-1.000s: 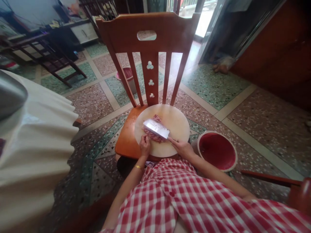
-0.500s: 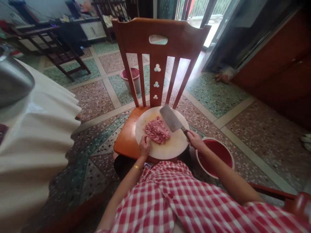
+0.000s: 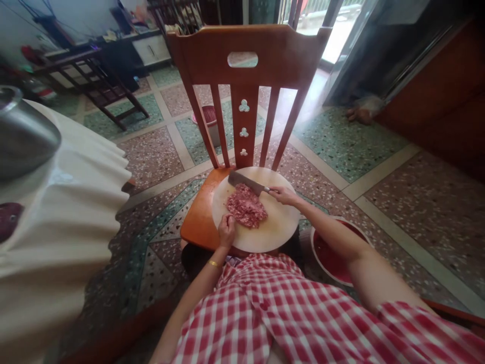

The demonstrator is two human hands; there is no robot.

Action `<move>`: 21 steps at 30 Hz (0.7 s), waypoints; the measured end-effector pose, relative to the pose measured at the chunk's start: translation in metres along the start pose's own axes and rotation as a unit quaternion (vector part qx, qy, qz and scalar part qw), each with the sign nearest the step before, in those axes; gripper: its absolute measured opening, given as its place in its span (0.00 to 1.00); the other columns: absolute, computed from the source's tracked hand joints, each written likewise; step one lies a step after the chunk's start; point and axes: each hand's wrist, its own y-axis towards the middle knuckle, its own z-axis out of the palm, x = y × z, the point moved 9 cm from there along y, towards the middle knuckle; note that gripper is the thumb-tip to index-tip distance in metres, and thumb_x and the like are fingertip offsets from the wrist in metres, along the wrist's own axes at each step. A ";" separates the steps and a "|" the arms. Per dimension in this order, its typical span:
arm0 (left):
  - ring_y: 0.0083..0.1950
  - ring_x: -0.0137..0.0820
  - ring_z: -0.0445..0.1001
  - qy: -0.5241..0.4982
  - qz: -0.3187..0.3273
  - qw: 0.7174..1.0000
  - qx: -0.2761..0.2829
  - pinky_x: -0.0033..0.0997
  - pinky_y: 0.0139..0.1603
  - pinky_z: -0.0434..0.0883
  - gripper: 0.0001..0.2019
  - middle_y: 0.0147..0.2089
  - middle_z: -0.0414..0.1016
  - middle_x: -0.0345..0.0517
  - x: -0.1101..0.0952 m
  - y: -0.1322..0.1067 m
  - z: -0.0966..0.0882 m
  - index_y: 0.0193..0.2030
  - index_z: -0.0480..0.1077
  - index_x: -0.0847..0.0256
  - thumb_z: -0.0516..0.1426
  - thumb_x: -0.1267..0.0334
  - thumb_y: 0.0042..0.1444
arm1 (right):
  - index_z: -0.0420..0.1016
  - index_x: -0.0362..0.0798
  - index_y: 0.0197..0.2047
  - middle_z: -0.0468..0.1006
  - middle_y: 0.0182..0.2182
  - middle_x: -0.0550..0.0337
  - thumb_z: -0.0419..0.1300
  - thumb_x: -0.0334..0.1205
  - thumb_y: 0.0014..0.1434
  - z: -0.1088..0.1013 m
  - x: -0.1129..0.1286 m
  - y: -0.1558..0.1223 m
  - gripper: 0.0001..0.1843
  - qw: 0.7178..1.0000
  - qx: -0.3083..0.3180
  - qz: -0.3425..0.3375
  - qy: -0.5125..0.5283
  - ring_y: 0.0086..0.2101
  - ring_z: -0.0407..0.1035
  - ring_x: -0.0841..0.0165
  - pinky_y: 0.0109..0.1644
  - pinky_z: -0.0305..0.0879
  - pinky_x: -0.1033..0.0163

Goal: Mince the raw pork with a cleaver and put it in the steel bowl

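Right hand (image 3: 283,195) clenches cleaver (image 3: 243,181), shifted to upper edge of mince (image 3: 247,207), centre-frame, putting that side in reach; left hand (image 3: 227,230), loosely curled, shows nothing held.

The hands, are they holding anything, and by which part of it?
The right hand holds the cleaver by its handle. Whether the left hand, at the edge of the board, grips anything cannot be told.

The right grip (image 3: 285,195) hides part of the cleaver's handle (image 3: 268,190).
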 end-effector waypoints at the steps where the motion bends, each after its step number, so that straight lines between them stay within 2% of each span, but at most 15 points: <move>1: 0.35 0.31 0.72 0.001 -0.001 1.000 0.000 0.30 0.40 0.69 0.10 0.33 0.72 0.44 0.001 0.000 0.000 0.39 0.67 0.59 0.47 0.59 0.59 | 0.74 0.52 0.54 0.79 0.33 0.58 0.52 0.47 0.62 -0.004 0.017 0.001 0.20 0.997 -0.002 -0.047 -0.055 0.29 0.70 0.70 0.33 0.63 0.68; 3: 0.35 0.31 0.71 0.002 -0.005 1.000 0.000 0.30 0.40 0.69 0.10 0.33 0.72 0.44 0.004 0.000 0.001 0.39 0.67 0.59 0.47 0.60 0.59 | 0.72 0.56 0.56 0.79 0.40 0.56 0.53 0.48 0.62 -0.009 0.044 -0.011 0.20 0.979 -0.011 -0.121 -0.163 0.37 0.71 0.65 0.38 0.62 0.66; 5: 0.35 0.31 0.71 -0.005 -0.010 1.000 0.003 0.31 0.40 0.69 0.10 0.32 0.71 0.43 0.008 0.000 0.001 0.39 0.67 0.60 0.47 0.60 0.60 | 0.69 0.59 0.59 0.78 0.39 0.55 0.51 0.49 0.63 -0.008 0.057 -0.034 0.22 0.952 -0.012 -0.161 -0.260 0.37 0.71 0.64 0.37 0.60 0.65; 8: 0.35 0.31 0.71 -0.030 -0.013 0.999 -0.006 0.30 0.39 0.68 0.10 0.31 0.70 0.43 0.012 -0.002 0.001 0.39 0.67 0.60 0.47 0.60 0.60 | 0.67 0.59 0.61 0.76 0.35 0.53 0.51 0.48 0.64 0.003 0.056 -0.078 0.22 0.916 -0.012 -0.182 -0.357 0.33 0.70 0.65 0.34 0.57 0.65; 11: 0.35 0.30 0.71 -0.059 -0.012 0.998 -0.024 0.29 0.39 0.68 0.10 0.31 0.70 0.43 0.014 -0.004 -0.002 0.39 0.68 0.60 0.47 0.59 0.61 | 0.68 0.56 0.60 0.76 0.33 0.53 0.51 0.44 0.65 0.015 0.040 -0.118 0.21 0.907 -0.031 -0.178 -0.379 0.32 0.69 0.66 0.34 0.57 0.65; 13: 0.35 0.30 0.71 -0.073 -0.021 0.997 -0.027 0.29 0.38 0.68 0.10 0.31 0.69 0.42 0.016 -0.005 -0.003 0.39 0.68 0.59 0.48 0.59 0.61 | 0.69 0.53 0.59 0.76 0.32 0.53 0.51 0.43 0.65 0.014 0.032 -0.141 0.21 0.917 -0.062 -0.167 -0.358 0.31 0.69 0.65 0.34 0.59 0.65; 16: 0.33 0.29 0.70 -0.085 -0.034 0.996 -0.024 0.28 0.37 0.67 0.10 0.30 0.68 0.41 0.018 -0.006 -0.003 0.40 0.67 0.59 0.48 0.59 0.61 | 0.71 0.50 0.58 0.78 0.34 0.53 0.49 0.43 0.66 -0.005 0.034 -0.170 0.21 0.947 -0.137 -0.136 -0.255 0.32 0.71 0.65 0.35 0.64 0.64; 18: 0.33 0.29 0.69 -0.086 -0.034 0.996 -0.020 0.27 0.36 0.67 0.11 0.30 0.68 0.41 0.017 -0.006 -0.002 0.41 0.67 0.60 0.47 0.60 0.61 | 0.69 0.49 0.58 0.79 0.39 0.53 0.48 0.43 0.66 -0.023 0.050 -0.183 0.21 0.960 -0.195 -0.129 -0.151 0.36 0.73 0.64 0.40 0.67 0.63; 21: 0.32 0.28 0.69 -0.078 -0.030 0.996 -0.018 0.27 0.35 0.67 0.11 0.31 0.69 0.41 0.016 -0.007 0.000 0.41 0.67 0.60 0.47 0.60 0.61 | 0.61 0.49 0.63 0.77 0.48 0.52 0.47 0.43 0.66 -0.036 0.085 -0.187 0.24 0.952 -0.262 -0.153 -0.043 0.44 0.73 0.63 0.48 0.69 0.60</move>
